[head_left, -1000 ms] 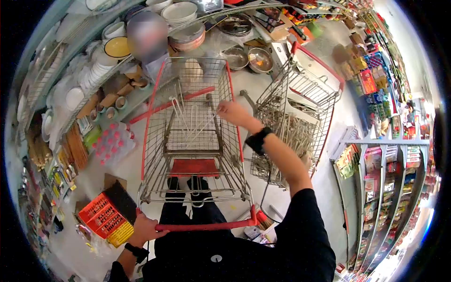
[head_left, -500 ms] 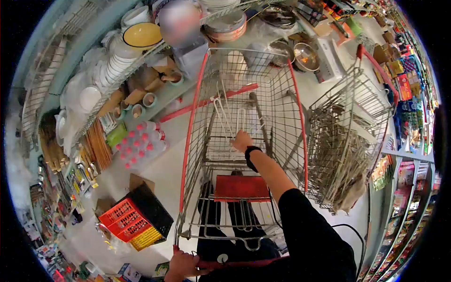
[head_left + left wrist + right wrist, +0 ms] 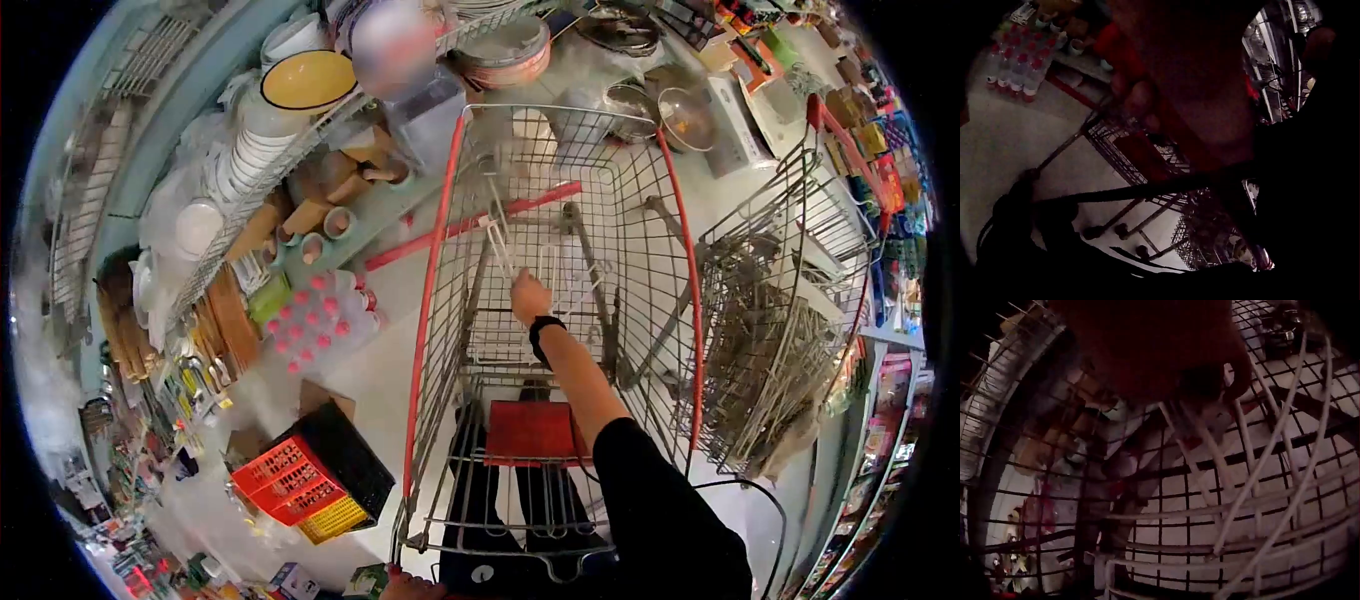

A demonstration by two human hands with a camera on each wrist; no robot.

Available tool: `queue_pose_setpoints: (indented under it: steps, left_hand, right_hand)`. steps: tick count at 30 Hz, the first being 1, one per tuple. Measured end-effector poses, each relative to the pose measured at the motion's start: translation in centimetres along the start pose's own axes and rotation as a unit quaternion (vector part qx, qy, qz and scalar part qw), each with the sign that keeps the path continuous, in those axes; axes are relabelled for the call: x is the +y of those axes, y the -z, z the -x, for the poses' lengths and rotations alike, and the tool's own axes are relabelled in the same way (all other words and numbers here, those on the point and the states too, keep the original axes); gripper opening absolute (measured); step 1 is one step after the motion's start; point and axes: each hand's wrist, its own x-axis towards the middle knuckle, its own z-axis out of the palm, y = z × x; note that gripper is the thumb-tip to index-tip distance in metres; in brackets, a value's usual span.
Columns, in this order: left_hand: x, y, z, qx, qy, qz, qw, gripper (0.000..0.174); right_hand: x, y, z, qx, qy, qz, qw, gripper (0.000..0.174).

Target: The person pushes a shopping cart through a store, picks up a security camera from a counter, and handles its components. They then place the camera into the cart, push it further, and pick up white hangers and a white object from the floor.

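Note:
My right hand (image 3: 530, 297) reaches down into the shopping cart (image 3: 683, 225) and pinches a white wire rack (image 3: 499, 245) by its looped rods. In the right wrist view, the thin white rods (image 3: 1207, 440) run up beneath the curled fingers, and more of the rack lies over the cart's dark mesh. My left hand (image 3: 412, 587) shows only partly at the bottom of the head view. The left wrist view has its fingers (image 3: 1141, 97) curled round the cart's red handle (image 3: 1175, 128).
A second cart (image 3: 770, 330), loaded with a tangle of metal wire pieces, stands close on the right. To the left are bottles with pink caps (image 3: 320, 320) and an orange and black crate (image 3: 310, 470). Shelves with bowls (image 3: 308, 80) line the left; packed shelves stand right.
My right hand has moved from the cart's right side to the white wire rack's rods, and the rack has shifted slightly. The head view has swung left. My left hand stays at the handle.

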Motion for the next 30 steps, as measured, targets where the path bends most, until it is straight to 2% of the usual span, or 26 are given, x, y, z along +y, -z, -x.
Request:
queue_pose_setpoints:
  steps: [2,3,6,7,10,11,12,13,15,16,19,20,22,23,26,30]
  left_hand:
    - [0.6,1.1,-0.5,0.041,-0.032,0.088,0.995,0.036]
    - [1.3,2.6,-1.4,0.063,-0.050,0.131,0.988,0.035]
    - [3.9,9.1,-3.8,-0.173,-0.002,0.093,0.981,0.030]
    - [4.3,8.9,-3.4,-0.105,-0.020,-0.042,0.993,0.029]
    - [4.4,7.8,-2.7,0.023,-0.032,0.027,0.999,0.031]
    - [3.7,7.0,-3.4,-0.116,-0.006,-0.042,0.992,0.037]
    - [3.3,6.7,-3.7,-0.251,0.023,-0.114,0.961,0.043]
    - [4.6,8.8,-4.6,-0.308,0.018,-0.127,0.943,0.038]
    - [4.8,8.4,-1.7,-0.161,-0.067,-0.141,0.974,0.038]
    - [5.6,9.8,-3.1,-0.171,-0.059,-0.206,0.962,0.038]
    - [4.7,8.3,-3.4,-0.206,-0.007,-0.125,0.970,0.051]
    - [5.0,8.9,-3.6,-0.158,-0.042,-0.135,0.977,0.053]
    - [5.3,9.8,-3.5,-0.060,-0.102,-0.141,0.983,0.059]
    - [5.1,9.5,-3.3,0.024,-0.116,-0.094,0.988,0.058]
    - [5.4,10.4,-3.8,0.032,-0.124,-0.117,0.985,0.056]
    - [4.4,9.0,-4.0,0.064,-0.134,-0.092,0.985,0.057]
  right_hand:
    - [0.2,1.2,1.1,-0.009,0.029,0.055,0.998,0.031]
    - [1.2,0.2,0.9,0.003,0.081,0.078,0.994,0.030]
    - [0.2,4.7,2.4,-0.032,0.032,-0.014,0.999,0.027]
    - [0.0,6.0,3.1,-0.004,0.041,-0.048,0.998,0.024]
    - [-1.7,11.3,5.4,0.067,0.075,-0.159,0.982,0.025]
    - [-2.6,14.9,7.1,0.056,0.097,-0.176,0.978,0.025]
    - [-2.4,15.5,6.2,0.123,0.193,-0.137,0.964,0.023]
    - [-2.0,15.3,4.0,0.191,0.284,-0.095,0.935,0.022]
    - [-2.0,15.6,1.2,0.117,0.282,-0.107,0.946,0.021]
    - [-2.2,16.0,0.2,0.113,0.260,-0.093,0.954,0.020]
    - [-2.0,13.9,-3.2,0.122,0.194,-0.045,0.972,0.020]
    - [-1.0,10.3,-5.2,0.145,0.173,-0.031,0.974,0.020]
    - [-0.2,6.5,-4.1,0.199,0.143,-0.039,0.969,0.020]
    - [-2.4,11.5,3.1,0.264,0.162,-0.029,0.950,0.015]
    - [0.3,10.1,2.5,0.167,0.207,0.140,0.954,0.009]
    - [1.9,14.5,6.5,0.106,0.193,0.133,0.966,0.009]
